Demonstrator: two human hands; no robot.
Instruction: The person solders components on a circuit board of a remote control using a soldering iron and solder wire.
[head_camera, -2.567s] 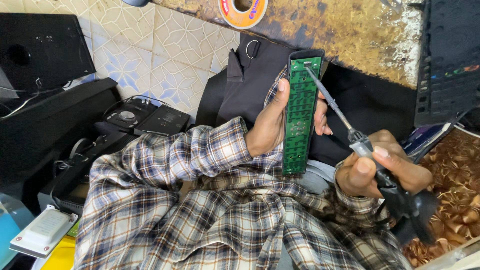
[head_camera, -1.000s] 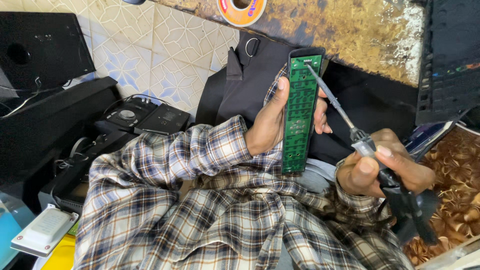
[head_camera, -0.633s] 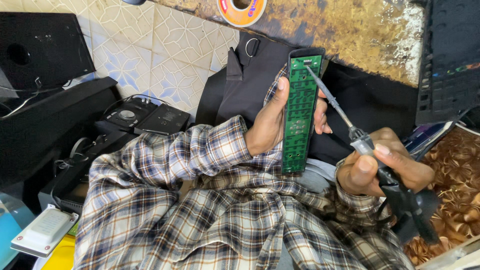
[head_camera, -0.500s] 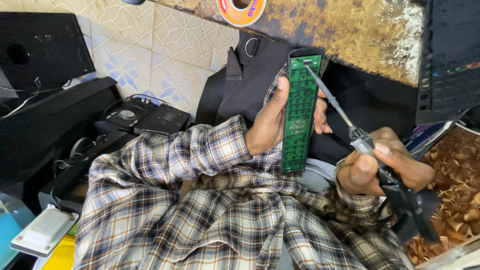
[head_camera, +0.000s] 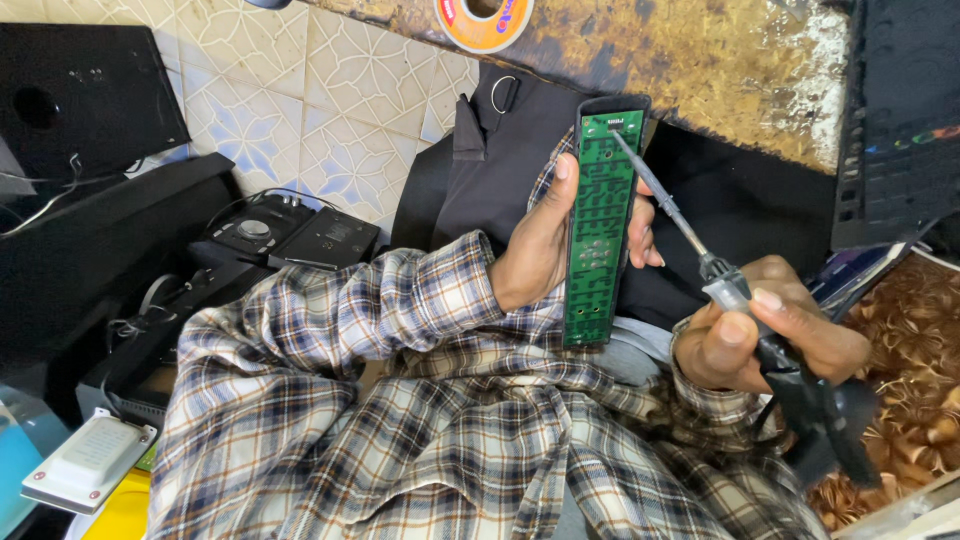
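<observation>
Tiled floor behind; my left hand (head_camera: 540, 250) grips the upright long green circuit board (head_camera: 598, 230), my right hand (head_camera: 765, 335) clasps a black soldering iron (head_camera: 700, 255), tip touching its top.

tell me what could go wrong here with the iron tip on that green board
1. The soldering iron is gripped by the right hand far from its tip, which meets the top of the green circuit board; a small wobble could drag it across the tracks.
2. The left hand holds the board unsupported above the plaid shirt, thumb on its edge; a slip could bring the tip onto skin or cloth.
</observation>
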